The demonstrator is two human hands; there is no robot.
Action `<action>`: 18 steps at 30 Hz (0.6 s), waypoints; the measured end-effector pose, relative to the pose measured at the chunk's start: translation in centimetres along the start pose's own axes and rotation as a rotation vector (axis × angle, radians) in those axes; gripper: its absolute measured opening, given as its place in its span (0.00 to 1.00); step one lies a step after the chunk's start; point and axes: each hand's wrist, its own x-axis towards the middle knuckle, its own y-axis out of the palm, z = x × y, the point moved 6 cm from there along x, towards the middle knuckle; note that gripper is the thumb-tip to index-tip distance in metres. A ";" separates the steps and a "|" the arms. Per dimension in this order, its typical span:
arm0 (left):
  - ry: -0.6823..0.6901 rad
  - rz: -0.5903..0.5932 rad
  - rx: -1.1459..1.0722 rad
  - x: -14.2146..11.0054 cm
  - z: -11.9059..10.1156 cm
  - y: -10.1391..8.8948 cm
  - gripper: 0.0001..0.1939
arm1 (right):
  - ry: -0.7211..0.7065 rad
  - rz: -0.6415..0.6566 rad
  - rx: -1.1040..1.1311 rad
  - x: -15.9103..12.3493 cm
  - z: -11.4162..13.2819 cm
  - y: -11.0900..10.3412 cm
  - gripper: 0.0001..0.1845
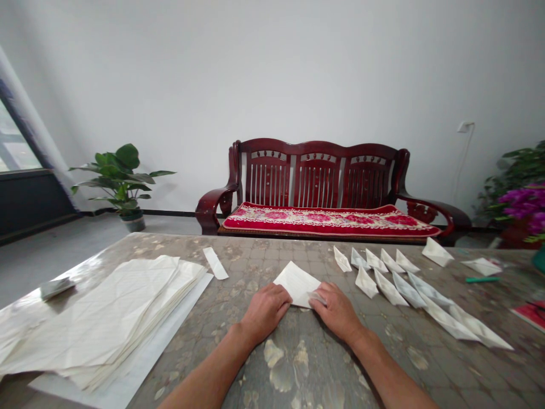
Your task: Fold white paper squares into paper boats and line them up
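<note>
A folded white sheet of paper lies on the patterned tabletop in front of me, one corner pointing away. My left hand rests on its left edge with the fingers curled over it. On the opposite side, my right hand pinches the right edge between thumb and fingers, where a small flap stands up. Both hands hide parts of the paper's lower edges. To the right of my right hand, several folded paper boats stand in rows.
A thick stack of paper covers the left side, near a small grey object. A paper strip lies beyond it. At right are a green pen and a red item. Behind the table stands a wooden bench.
</note>
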 end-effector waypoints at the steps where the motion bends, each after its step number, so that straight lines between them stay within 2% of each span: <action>1: 0.001 0.001 0.000 0.0 0.0 0.0 0.09 | -0.001 0.003 0.000 0.0 0.0 0.0 0.11; 18: -0.030 0.017 -0.027 0.1 0.2 0.0 0.09 | 0.005 0.021 -0.030 0.1 0.1 0.1 0.11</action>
